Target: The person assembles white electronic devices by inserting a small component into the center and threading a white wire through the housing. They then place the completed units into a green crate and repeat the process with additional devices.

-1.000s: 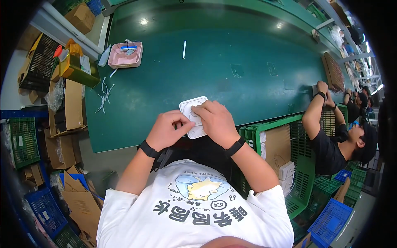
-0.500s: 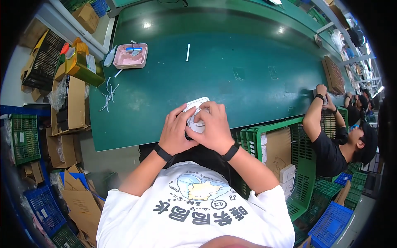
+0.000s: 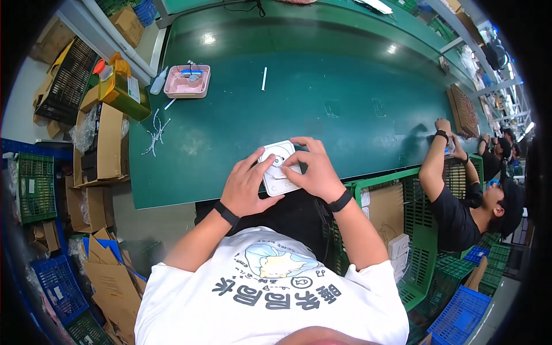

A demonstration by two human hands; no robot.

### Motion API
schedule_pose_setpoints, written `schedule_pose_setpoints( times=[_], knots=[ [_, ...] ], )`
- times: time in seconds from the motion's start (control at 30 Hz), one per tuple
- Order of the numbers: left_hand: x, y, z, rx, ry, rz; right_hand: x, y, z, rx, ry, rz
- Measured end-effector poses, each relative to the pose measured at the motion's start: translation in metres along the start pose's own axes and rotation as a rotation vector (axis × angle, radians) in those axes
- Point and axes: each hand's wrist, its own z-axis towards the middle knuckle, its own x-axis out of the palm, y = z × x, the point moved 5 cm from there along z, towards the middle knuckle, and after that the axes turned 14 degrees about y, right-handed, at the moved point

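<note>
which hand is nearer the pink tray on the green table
Left. The left hand is on the near-left side of the white device, below and right of the pink tray; the right hand holds the device's far side, farther right of the tray.

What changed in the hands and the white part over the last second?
The white square part, earlier raised with its face hidden behind both hands, now lies flatter with its face up at the table's near edge. The left hand slid to its left side and the right hand covers its right. Both keep hold. The pink tray stayed put.
</note>
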Motion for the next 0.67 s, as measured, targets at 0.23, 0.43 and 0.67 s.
schedule_pose_setpoints(
  times=[0.23, 0.43, 0.67],
  knots=[
    [-0.010, 0.002, 0.004, 0.081, 0.132, 0.047, 0.002, 0.005, 0.005, -0.026, 0.077, 0.014],
    [-0.019, -0.010, 0.012, 0.043, 0.214, 0.153, -0.009, 0.007, 0.008, -0.054, 0.104, -0.037],
    [-0.018, -0.005, 0.013, 0.088, 0.241, 0.202, -0.001, 0.006, 0.010, 0.124, 0.189, 0.030]
  ],
)
